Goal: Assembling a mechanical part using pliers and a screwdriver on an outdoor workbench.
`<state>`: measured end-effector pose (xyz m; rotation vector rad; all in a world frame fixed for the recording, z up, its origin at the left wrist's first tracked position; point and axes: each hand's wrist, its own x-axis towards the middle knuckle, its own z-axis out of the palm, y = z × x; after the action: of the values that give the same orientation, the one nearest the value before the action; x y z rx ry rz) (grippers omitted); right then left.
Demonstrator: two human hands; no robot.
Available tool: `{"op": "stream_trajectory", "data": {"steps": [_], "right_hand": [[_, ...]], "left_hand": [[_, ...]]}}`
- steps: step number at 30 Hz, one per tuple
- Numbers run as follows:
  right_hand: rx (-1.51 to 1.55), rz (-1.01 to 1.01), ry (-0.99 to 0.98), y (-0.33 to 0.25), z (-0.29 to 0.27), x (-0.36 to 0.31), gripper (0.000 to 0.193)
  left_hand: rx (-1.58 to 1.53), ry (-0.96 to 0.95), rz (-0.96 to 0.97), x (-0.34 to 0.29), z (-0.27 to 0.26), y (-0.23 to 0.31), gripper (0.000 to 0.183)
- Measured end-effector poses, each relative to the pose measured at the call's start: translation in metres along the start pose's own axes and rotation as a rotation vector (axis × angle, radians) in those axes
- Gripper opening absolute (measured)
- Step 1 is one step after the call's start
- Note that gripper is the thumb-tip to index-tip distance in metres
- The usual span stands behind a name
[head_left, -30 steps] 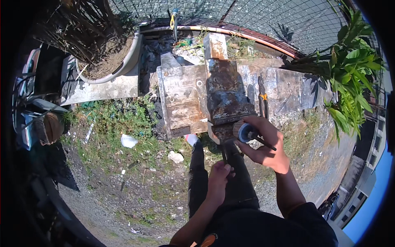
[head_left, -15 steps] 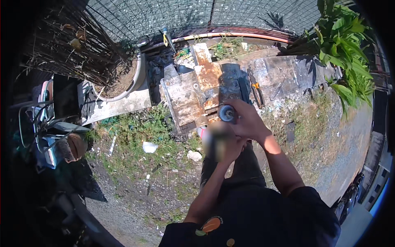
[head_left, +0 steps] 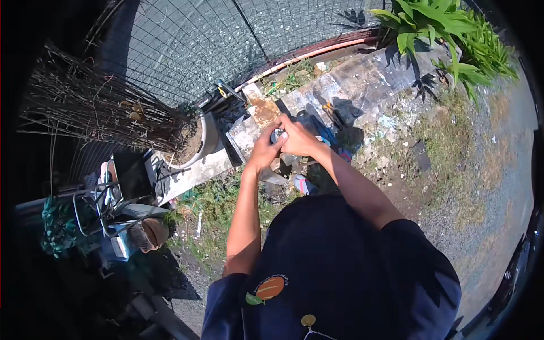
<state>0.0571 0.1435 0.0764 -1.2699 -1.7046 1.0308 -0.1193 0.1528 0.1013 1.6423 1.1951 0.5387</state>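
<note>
Both my hands meet over the near edge of a weathered slab. My left hand (head_left: 264, 149) and my right hand (head_left: 298, 138) close around a small round object with a shiny metal top (head_left: 276, 135). Fingers cover most of it, so its kind cannot be made out. Just beyond them lies a rusty flat plate (head_left: 262, 111). Right of my hands, pliers with orange-marked handles (head_left: 333, 115) rest on the slab beside a dark object (head_left: 307, 121), partly in shadow.
A planter with dry stems (head_left: 208, 139) stands to the left, near a chair frame (head_left: 90, 212). Wire mesh fencing (head_left: 192, 51) runs behind the slab (head_left: 362, 76). A blue-and-yellow tool (head_left: 222, 89) leans at the back. Leafy plants (head_left: 436, 25) overhang the far right. My shoe (head_left: 304, 185) shows below.
My hands have moved left and farther out over the slab. The round object's bluish ring face, plain before, is now mostly covered by fingers. The view has shifted and turned.
</note>
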Motion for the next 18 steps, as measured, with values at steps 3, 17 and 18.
{"op": "stream_trajectory", "data": {"steps": [3,17,18], "right_hand": [[-0.037,0.233,-0.061,-0.003,0.003,-0.016,0.057],[-0.470,0.267,0.049,0.089,-0.013,-0.151,0.022],[-0.463,0.303,0.070,0.094,-0.009,-0.156,0.018]], "left_hand": [[-0.023,-0.048,-0.138,-0.005,0.009,-0.012,0.044],[-0.251,0.020,-0.036,-0.009,0.011,-0.017,0.027],[-0.245,0.033,-0.031,-0.007,0.011,-0.014,0.026]]}}
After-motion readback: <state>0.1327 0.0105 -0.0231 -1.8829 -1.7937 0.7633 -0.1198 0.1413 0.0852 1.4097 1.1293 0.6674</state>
